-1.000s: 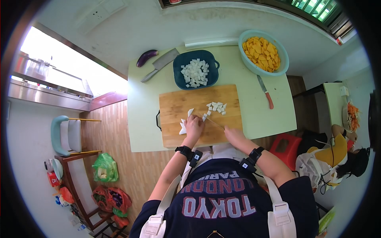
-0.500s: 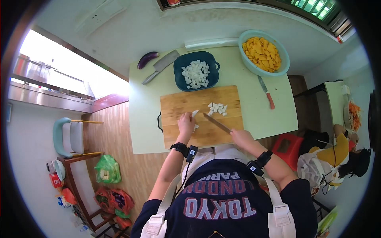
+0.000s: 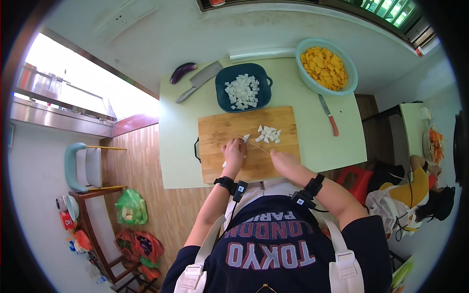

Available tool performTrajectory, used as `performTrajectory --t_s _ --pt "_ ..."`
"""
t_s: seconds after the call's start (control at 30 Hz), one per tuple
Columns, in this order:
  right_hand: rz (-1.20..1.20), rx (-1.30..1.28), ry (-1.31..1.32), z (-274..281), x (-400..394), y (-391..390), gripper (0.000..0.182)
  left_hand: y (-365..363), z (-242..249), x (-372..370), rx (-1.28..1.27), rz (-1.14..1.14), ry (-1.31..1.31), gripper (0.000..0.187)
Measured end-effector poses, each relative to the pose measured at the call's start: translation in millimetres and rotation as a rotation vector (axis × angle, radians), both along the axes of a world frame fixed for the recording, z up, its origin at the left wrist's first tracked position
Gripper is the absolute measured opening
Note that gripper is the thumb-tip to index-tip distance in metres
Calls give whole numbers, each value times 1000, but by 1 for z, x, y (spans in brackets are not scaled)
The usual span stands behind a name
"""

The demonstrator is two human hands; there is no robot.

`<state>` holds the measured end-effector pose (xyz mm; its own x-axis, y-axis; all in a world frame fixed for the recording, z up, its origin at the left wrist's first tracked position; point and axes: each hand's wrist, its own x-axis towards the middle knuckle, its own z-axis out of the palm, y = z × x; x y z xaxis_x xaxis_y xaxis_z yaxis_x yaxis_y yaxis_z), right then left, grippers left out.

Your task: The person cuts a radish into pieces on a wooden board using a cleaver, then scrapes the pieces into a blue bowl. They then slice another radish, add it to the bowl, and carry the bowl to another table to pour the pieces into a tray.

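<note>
On the wooden cutting board (image 3: pixel 215 129), my left hand (image 3: pixel 234 150) has its fingers curled down on a white vegetable piece (image 3: pixel 246 138). My right hand (image 3: pixel 284 162) is closed around the handle of a knife (image 3: pixel 256 145). The blade points left, its edge against the piece beside my left fingertips. Right of the blade lies a small group of diced white cubes (image 3: pixel 268 134). Another bit of white vegetable shows by my left wrist, mostly covered. Behind the board, a dark teal basket (image 3: pixel 220 100) holds many more white cubes.
At the table's back left lie an eggplant (image 3: pixel 182 73) and a cleaver (image 3: pixel 199 80). Back right, a light blue bowl (image 3: pixel 352 84) holds orange slices, with a red-handled knife (image 3: pixel 328 115) in front. Another person (image 3: pixel 417 193) sits at the right beside a red stool (image 3: pixel 355 179).
My right hand has moved left and slightly up, bringing the blade onto the white piece. My left hand has shifted slightly to the right.
</note>
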<state>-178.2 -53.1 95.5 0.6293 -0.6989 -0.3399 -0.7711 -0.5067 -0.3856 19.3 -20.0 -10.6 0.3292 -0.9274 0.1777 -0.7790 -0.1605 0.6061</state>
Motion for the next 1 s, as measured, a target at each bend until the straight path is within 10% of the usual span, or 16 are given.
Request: performTrajectory --t_s 1.0 --pt "-82 112 -143 -43 -9 11 19 24 40 40 346 -275 -14 20"
